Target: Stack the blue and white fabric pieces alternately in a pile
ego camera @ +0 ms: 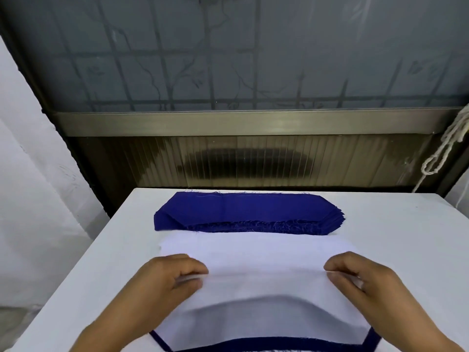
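We judge the white fabric piece point(264, 265) in the lower middle of the frame to be light, thin and limp: it sags into a fold between our hands, so it is best taken by its two side edges and kept taut. Our left hand point(170, 278) pinches its left edge, fingers curled over the cloth; our right hand point(360, 278) pinches the right edge likewise. The piece hangs over the mixed pile point(279, 342) at the bottom edge, where a blue border shows beneath it. The stack of blue pieces point(248, 212) lies at mid-frame on the white table point(406, 224), its frayed edges likely to snag.
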